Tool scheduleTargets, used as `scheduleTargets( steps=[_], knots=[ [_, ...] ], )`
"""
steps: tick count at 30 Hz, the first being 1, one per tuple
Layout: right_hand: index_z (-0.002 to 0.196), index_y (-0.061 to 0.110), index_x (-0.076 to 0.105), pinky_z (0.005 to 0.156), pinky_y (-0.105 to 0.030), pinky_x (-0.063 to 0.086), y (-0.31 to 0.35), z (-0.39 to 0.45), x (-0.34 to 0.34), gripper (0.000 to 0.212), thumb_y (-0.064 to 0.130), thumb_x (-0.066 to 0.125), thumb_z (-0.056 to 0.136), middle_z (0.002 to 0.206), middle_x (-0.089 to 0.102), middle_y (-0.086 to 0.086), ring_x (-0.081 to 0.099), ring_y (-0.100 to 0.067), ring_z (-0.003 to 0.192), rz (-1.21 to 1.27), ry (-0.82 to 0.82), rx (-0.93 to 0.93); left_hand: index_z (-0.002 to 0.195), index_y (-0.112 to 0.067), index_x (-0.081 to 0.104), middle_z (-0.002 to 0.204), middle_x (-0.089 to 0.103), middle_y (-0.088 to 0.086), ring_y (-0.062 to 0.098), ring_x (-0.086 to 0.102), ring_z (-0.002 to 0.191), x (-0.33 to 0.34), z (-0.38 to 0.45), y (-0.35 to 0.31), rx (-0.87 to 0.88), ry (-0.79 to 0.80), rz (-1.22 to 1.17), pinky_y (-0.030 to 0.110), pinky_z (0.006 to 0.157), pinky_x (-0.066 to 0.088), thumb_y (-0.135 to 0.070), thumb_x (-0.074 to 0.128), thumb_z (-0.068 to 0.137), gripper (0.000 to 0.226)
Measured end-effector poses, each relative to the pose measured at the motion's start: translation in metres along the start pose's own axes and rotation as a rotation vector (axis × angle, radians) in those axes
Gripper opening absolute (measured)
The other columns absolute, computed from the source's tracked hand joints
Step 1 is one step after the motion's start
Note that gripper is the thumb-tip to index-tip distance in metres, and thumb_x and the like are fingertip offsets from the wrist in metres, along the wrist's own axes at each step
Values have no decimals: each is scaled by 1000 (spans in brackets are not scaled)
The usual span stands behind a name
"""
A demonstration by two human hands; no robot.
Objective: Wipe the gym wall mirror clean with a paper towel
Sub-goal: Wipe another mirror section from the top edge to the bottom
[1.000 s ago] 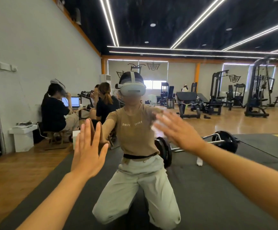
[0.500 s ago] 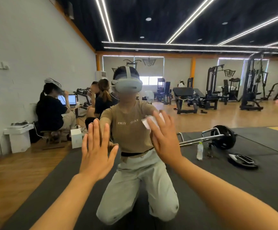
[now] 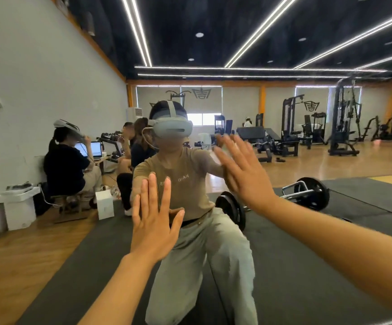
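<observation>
Head view | we press a thin, soft paper towel (image 3: 217,154) flat-palmed with our right hand (image 3: 244,174) against the hard, slick, breakable mirror (image 3: 49,73) | left hand (image 3: 154,221) spread, empty, bracing the glass

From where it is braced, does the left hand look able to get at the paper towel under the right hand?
Probably yes: the left hand lies flat on the mirror, nothing between it and the paper towel under the right hand.
</observation>
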State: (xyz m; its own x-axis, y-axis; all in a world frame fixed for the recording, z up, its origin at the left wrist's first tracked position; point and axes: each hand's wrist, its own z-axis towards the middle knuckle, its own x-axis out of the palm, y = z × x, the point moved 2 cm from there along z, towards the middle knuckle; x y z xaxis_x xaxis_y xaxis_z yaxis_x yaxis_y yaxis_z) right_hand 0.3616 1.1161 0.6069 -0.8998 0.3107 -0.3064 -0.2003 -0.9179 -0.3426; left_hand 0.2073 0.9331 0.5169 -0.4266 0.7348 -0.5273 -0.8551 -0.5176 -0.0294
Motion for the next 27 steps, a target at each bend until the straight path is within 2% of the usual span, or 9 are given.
scheduleTargets(
  steps=[2,6,10,14,17,19,21,24,27],
  knots=[
    [152,8,36,125,-41,2,-4,40,-8,55,7,50,99,162,22,-17,13,-36,152,23,-58,43,161,-20,-6,167,-17,9,23,-12,154,-1,-1,2,13,-5,13,38,121,-10,-56,29,99,79],
    [153,11,37,124,-45,5,-10,120,-21,48,21,39,105,163,22,-16,14,-37,151,88,-226,292,161,-22,2,168,-7,8,24,-4,155,-3,-3,9,52,-25,64,38,123,-3,-59,32,99,79],
    [151,13,40,125,-49,5,21,105,3,47,21,39,105,162,26,-12,11,-36,152,78,-252,323,161,-23,3,169,-5,8,23,-2,155,-1,-3,7,24,-58,49,39,123,-1,-58,30,100,76],
    [150,12,39,124,-50,9,62,7,36,59,7,58,94,161,30,-12,16,-37,151,57,-143,151,162,-23,4,169,-3,7,23,0,155,-5,-6,10,63,-52,47,37,124,0,-49,27,103,69],
    [152,16,34,124,-52,11,84,-67,56,62,12,57,95,163,24,-7,13,-35,153,14,32,-103,161,-24,4,169,-3,6,21,-1,155,-9,-6,15,84,-32,65,33,123,-5,-47,25,104,65],
    [155,20,30,125,-47,9,85,-92,62,65,19,55,95,164,22,-3,13,-31,153,-49,127,-291,161,-24,4,169,-2,6,20,-2,155,-12,-6,16,81,-17,77,31,123,-8,-45,26,104,65],
    [156,21,28,126,-43,7,77,-94,61,67,20,55,95,164,21,-1,16,-28,153,-102,184,-425,161,-25,5,169,-1,5,20,-2,155,-16,-7,15,71,-3,87,32,123,-7,-43,26,104,64],
    [155,19,34,125,-44,12,63,-74,54,57,19,50,100,163,27,-4,23,-28,151,-108,215,-556,161,-26,7,169,1,2,18,1,155,-22,-10,16,65,14,97,34,123,-4,-43,25,105,62],
    [151,16,42,124,-48,17,47,-26,42,49,16,43,102,160,33,-8,29,-32,148,-111,150,-545,161,-25,8,169,2,0,16,2,155,-27,-13,23,82,22,105,33,123,-4,-43,28,105,63]
  ],
)
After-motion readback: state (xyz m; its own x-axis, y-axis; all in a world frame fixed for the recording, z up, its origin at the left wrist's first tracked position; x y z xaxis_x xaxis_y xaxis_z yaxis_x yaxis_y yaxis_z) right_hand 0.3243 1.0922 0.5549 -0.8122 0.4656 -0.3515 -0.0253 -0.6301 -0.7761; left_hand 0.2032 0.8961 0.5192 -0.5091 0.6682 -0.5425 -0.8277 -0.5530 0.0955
